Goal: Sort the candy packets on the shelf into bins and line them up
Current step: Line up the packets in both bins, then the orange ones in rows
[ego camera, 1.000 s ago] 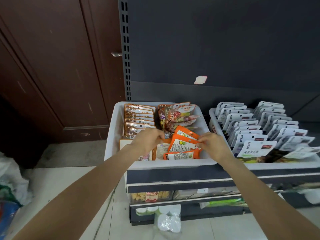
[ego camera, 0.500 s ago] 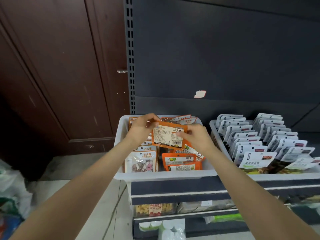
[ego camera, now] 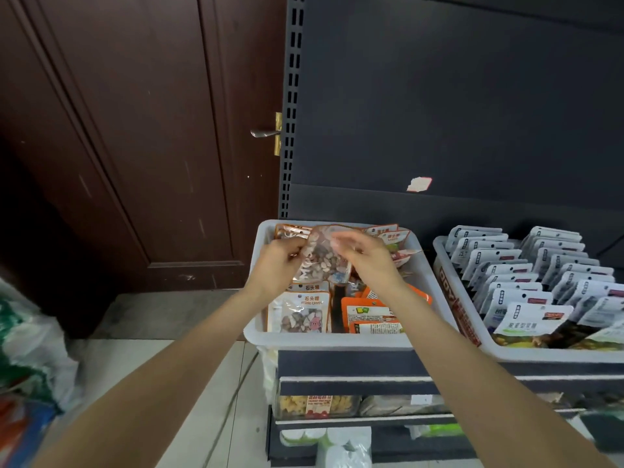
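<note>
A clear stone candy packet (ego camera: 322, 261) hangs above the left white bin (ego camera: 332, 340), somewhat blurred. My left hand (ego camera: 278, 265) pinches its left edge and my right hand (ego camera: 366, 258) pinches its upper right edge. Below them in the bin stands a row of matching stone candy packets (ego camera: 299, 314) on the left. Orange packets (ego camera: 369, 317) stand on the right, with more packets behind my hands. The right white bin (ego camera: 472, 342) holds lined-up rows of white-topped packets (ego camera: 531, 319).
Both bins sit on a dark shelf (ego camera: 354, 364) against a dark back panel. Lower shelves hold more packaged goods (ego camera: 315, 405). A brown door (ego camera: 135, 130) with a handle stands at the left. Bags (ego camera: 30, 349) lie on the floor at the far left.
The orange packet that both hands held half a second ago is gone from them. They now hold a clear stone candy packet over the same bin.
</note>
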